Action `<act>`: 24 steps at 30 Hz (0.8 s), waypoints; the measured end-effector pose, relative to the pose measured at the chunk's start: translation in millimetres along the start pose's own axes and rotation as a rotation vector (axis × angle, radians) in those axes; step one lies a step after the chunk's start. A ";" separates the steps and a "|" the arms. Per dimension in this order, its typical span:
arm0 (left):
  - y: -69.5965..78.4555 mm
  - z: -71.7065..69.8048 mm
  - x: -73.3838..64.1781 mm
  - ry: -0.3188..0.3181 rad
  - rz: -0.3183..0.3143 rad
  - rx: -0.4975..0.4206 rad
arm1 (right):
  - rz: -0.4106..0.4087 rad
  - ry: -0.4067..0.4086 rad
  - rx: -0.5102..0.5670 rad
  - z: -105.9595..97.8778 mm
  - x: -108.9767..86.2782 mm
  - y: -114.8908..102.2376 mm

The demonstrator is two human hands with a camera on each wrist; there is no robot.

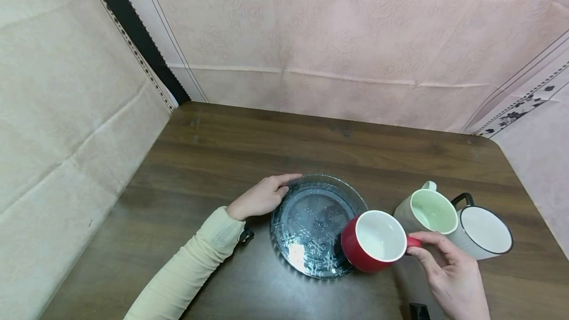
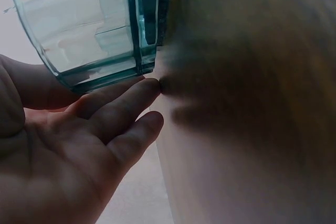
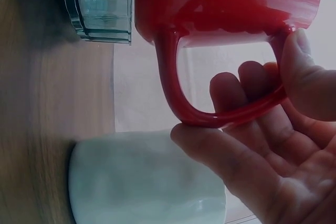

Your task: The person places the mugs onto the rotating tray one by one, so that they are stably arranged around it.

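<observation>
By the right grip (image 1: pixel 451 273), a white-lined red mug (image 1: pixel 375 242) is pinched at its handle and held just above the right rim of a glass dish (image 1: pixel 317 226); this dish is touched by the left grip (image 1: pixel 264 195), index finger extended.

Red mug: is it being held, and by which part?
Yes, the red mug is held by its handle, in the person's right hand.

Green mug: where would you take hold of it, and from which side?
Probably by its handle, coming from above and the far side. On this green mug, the handle points toward the back of the table. The body seems harder to grip: in the head view, the red mug is close on its left, the white mug on its right.
</observation>
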State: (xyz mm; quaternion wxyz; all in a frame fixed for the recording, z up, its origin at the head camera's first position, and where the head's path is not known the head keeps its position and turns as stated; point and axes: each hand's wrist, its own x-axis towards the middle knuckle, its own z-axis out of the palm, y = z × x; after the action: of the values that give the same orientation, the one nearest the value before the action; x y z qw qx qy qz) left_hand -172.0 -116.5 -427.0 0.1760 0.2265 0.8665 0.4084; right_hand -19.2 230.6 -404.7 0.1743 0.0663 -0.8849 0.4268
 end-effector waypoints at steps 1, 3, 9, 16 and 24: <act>0.1 0.0 -0.1 -0.001 -0.001 -0.002 | -0.001 0.001 -0.001 0.2 0.0 0.0; 0.1 -0.1 -0.3 -0.001 0.000 -0.004 | -0.010 0.002 0.006 0.6 -0.1 0.3; -0.9 0.2 -0.3 0.000 0.007 -0.002 | -0.030 0.003 0.033 2.0 -0.3 0.9; 0.4 -0.4 -0.1 -0.001 0.005 0.003 | -0.017 0.004 0.011 3.4 0.4 0.5; -0.1 -0.3 0.3 -0.002 0.001 0.001 | -0.049 -0.001 0.062 6.0 2.0 0.7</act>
State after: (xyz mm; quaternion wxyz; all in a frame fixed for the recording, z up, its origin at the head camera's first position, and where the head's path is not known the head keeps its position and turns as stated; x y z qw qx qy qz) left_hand -172.4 -116.6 -426.9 0.1766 0.2275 0.8664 0.4080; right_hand -22.7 226.5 -407.9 0.1820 0.0936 -0.8695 0.4495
